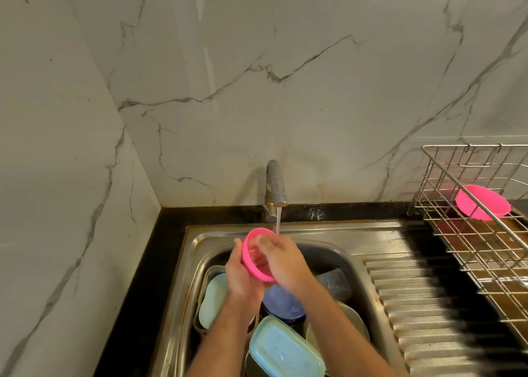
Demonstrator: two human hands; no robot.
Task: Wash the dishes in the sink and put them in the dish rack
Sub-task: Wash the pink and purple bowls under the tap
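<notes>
Marble wall (285, 62), tap (276, 186), piled containers (285, 351)

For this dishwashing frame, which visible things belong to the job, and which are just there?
Job:
pink bowl, held by left hand, right hand inside
running tap
sink with containers
dish rack, second pink bowl

Just there:
marble wall

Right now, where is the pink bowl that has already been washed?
In the head view it sits at far right, inside the wire dish rack: the pink bowl lies tilted near the rack's back corner, by the marble wall.
</notes>
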